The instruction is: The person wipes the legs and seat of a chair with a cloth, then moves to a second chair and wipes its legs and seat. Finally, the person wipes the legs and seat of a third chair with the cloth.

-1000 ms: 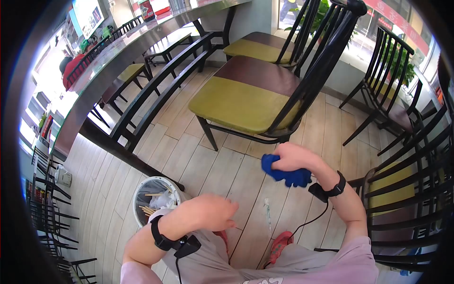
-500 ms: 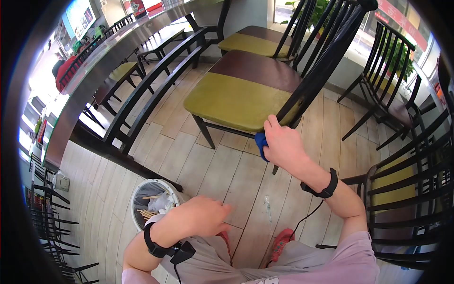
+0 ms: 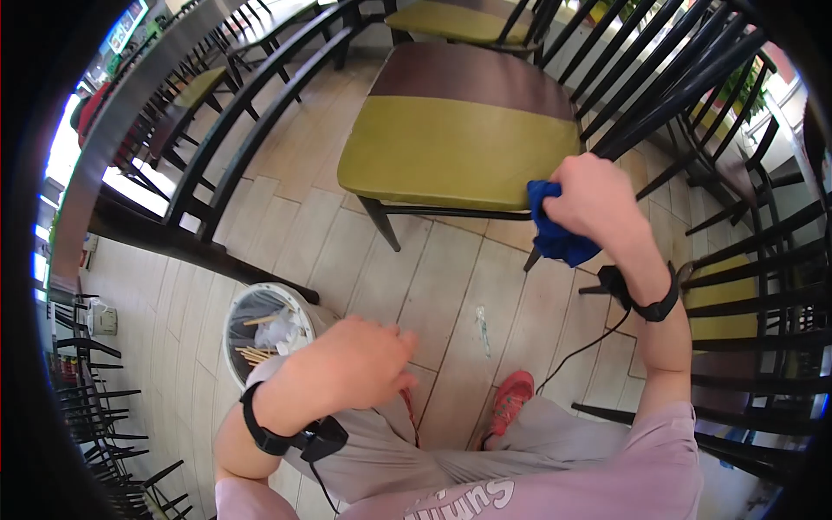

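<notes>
My right hand [image 3: 594,199] grips a bunched blue cloth [image 3: 565,243], its loose end hanging below the fingers. Both are at the right front corner of a chair seat [image 3: 459,143], close to the foot of the backrest. The seat is olive green with a brown band, on black legs. Nearer to me, my left hand [image 3: 368,360] hovers over my lap with fingers loosely apart and nothing in them. Beside it stands a lined trash bin [image 3: 230,325] holding wooden sticks and white crumpled waste.
A table with black lower rails [image 3: 230,165] runs along the left. Another slat-backed chair [image 3: 754,321] stands close at my right. A small clear scrap [image 3: 482,329] lies on the tiled floor [image 3: 433,286] ahead of my shoes. A black cable trails from my right wrist strap.
My right hand has moved right along the seat's corner, and more of the blue cloth now shows. My left hand stays near my lap. The view has tipped downward.
</notes>
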`<state>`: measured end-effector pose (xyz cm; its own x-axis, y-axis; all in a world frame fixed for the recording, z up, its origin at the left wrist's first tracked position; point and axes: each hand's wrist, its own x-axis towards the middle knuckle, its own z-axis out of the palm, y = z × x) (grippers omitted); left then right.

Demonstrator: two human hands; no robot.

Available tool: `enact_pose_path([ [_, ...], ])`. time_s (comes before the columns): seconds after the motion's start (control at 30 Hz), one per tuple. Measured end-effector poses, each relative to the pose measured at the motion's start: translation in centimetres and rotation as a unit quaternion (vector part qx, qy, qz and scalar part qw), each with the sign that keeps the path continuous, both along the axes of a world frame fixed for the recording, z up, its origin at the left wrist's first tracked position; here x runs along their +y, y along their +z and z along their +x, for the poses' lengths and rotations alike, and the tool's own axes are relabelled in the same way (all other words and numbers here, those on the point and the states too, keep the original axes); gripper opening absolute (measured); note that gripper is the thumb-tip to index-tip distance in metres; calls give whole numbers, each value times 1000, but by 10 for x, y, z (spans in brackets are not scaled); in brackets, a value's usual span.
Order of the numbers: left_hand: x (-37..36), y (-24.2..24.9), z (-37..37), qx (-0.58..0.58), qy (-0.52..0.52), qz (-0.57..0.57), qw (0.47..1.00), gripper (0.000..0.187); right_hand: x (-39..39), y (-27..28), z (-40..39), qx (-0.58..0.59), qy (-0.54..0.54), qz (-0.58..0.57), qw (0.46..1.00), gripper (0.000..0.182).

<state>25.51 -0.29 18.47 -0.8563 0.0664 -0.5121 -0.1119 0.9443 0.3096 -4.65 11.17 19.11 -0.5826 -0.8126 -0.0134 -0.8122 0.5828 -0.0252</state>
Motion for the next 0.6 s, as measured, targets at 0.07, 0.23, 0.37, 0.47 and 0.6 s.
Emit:
enact_pose_path([
  [0.07,0,5,0,-13,6,18,1000,39,14,5,-13,-14,-21,3,1000,26],
  [0.23,-4,6,3,11,8,33,999,40,52,15,-64,-408,85,-136,899,18],
  [0.37,-3,4,-6,-2,3,24,1000,45,49,-19,-88,-660,286,-348,601,53],
  [0.47,-6,3,-10,14,21,30,999,46,17,-6,-59,-732,353,-325,484,64],
  [0.6,-7,1,-16,59,52,83,993,52,-6,-20,-24,-805,284,-357,381,84],
])
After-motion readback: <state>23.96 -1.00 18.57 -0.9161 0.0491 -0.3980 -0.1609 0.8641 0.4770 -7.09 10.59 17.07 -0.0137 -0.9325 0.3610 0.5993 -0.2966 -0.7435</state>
